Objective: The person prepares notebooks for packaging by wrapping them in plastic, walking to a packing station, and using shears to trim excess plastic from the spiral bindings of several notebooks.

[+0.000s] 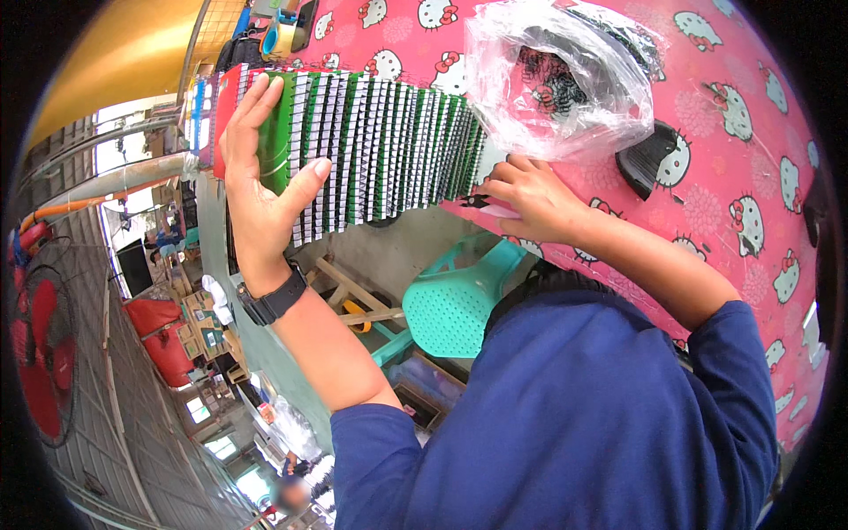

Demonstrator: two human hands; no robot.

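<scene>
A long row of thin bound books (371,150) with green covers and white page edges stands on edge, fanned from left to right. Dark wire-like loops run along its far side. At the left end, my left hand (265,185) lies against a green cover, fingers stretched upward and thumb spread over the near edges. My right hand (534,203) is at the right end of the row, fingers bent but apart, touching or close to the last pieces. A small pale piece (500,211) shows beside its thumb; whether it is held I cannot tell.
A crumpled clear plastic bag (495,62) lies on the pink patterned tablecloth (609,22), with a black curved object (649,159) beside it. Tape rolls (278,40) are at the far left. Below are a turquoise stool (455,305) and wooden bars (353,296). A fan (44,340) stands left.
</scene>
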